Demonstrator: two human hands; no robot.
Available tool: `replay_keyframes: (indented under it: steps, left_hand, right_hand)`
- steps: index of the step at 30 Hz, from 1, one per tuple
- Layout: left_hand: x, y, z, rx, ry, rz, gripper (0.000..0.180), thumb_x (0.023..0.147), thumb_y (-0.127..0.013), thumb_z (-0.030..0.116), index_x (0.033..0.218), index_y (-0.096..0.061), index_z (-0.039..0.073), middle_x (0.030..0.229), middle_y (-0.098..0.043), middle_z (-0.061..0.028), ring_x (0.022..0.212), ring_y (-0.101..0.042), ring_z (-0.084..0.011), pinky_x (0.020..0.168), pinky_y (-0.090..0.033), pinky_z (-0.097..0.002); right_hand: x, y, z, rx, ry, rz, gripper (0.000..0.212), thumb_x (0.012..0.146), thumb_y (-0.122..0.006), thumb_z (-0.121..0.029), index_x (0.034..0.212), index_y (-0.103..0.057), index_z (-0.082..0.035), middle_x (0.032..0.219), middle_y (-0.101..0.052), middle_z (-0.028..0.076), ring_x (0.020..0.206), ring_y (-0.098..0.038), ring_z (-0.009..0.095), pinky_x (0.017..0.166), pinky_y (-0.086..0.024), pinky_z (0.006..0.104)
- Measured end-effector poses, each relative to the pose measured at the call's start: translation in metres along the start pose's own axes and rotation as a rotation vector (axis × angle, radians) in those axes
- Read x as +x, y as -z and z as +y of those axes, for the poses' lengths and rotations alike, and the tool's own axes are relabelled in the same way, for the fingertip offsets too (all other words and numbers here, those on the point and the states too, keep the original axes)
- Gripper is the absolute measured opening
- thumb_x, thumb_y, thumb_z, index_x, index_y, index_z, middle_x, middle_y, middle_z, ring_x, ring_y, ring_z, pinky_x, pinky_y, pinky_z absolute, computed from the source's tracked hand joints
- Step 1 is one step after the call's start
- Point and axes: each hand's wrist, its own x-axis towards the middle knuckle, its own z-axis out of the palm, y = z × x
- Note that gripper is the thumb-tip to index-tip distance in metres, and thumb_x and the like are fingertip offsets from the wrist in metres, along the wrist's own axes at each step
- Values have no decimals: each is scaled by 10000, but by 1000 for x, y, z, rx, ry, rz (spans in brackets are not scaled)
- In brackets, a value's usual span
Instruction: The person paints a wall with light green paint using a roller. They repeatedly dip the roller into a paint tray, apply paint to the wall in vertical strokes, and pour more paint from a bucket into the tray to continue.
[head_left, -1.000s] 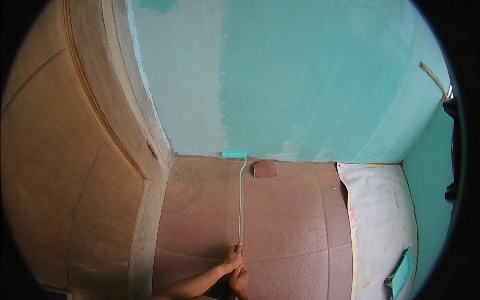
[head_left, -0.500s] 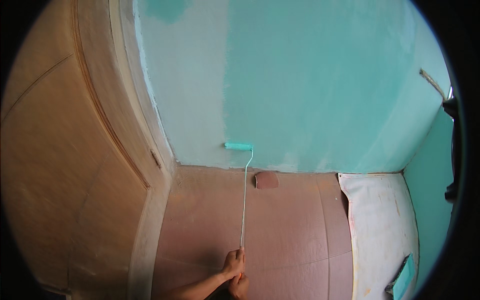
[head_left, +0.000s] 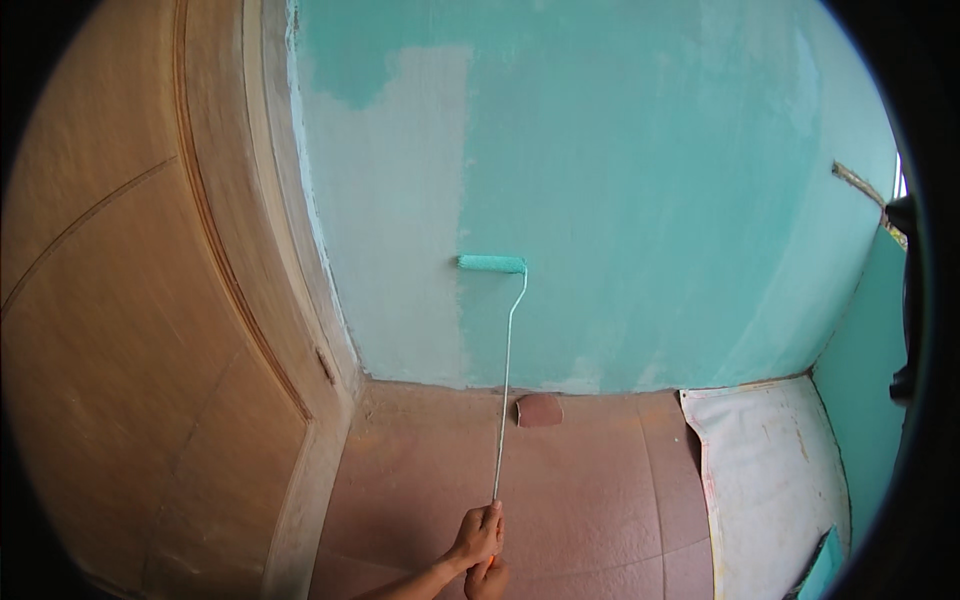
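A paint roller (head_left: 490, 264) with a turquoise sleeve rests against the wall (head_left: 640, 200), along the border between turquoise paint and a paler strip. Its thin metal rod runs down toward me to an orange handle, mostly hidden by my fingers. My left hand (head_left: 477, 536) wraps round the upper part of the grip, its forearm coming in from the lower left. Just below, my right hand (head_left: 487, 579) is also closed on the handle, partly cut off by the lower edge of the picture.
At left stands a brown wooden door (head_left: 130, 350) with its frame. A curved reddish piece (head_left: 540, 409) lies on the brown floor (head_left: 590, 480) by the wall. On the right, a white sheet (head_left: 760, 470) carries a turquoise paint tray (head_left: 825, 568). A stick-like piece (head_left: 858, 180) juts near the right corner.
The roller has travelled up the wall, farther from the floor edge, with both hands still on its handle. My view has tilted up a little, showing more of the wall.
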Motion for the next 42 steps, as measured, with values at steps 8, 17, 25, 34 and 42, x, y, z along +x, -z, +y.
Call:
replay_keyframes:
  steps: [8,17,25,34,42]
  left_hand:
    - [17,-21,89,12,-144,-74,516,1041,-346,443,704,-428,60,544,-422,-16,406,-396,-88,392,-362,-251]
    - [21,-43,236,65,-302,-211,541,1038,-318,481,706,-430,70,577,-413,-16,411,-362,-76,392,-359,-242]
    - [38,-57,286,120,-396,-171,555,1030,-326,502,690,-419,74,566,-409,-14,399,-345,-68,370,-357,-235]
    - [49,-21,152,45,-313,-51,543,1029,-369,467,663,-415,69,518,-409,-11,366,-387,-81,337,-328,-249]
    - [12,8,15,5,-23,73,548,1028,-374,468,670,-422,56,523,-413,-25,376,-392,-104,362,-352,-267]
  right_hand:
    - [68,20,-95,142,-23,-78,420,1003,-444,-318,788,-542,30,576,-571,100,507,-556,190,476,-419,340]
    - [145,49,-220,802,-163,-514,402,1037,-413,-397,910,-543,-38,667,-545,14,518,-488,110,480,-393,264]
    - [183,40,-255,906,-83,-585,499,1029,-351,-496,784,-481,-82,595,-439,-11,464,-359,79,432,-280,239]
    - [125,19,-147,755,-258,-413,425,1035,-396,-432,800,-494,-93,566,-437,-56,457,-367,40,419,-290,218]
    - [19,14,-27,550,-342,-311,435,1033,-398,-403,778,-526,-74,569,-473,-16,458,-404,87,417,-313,267]
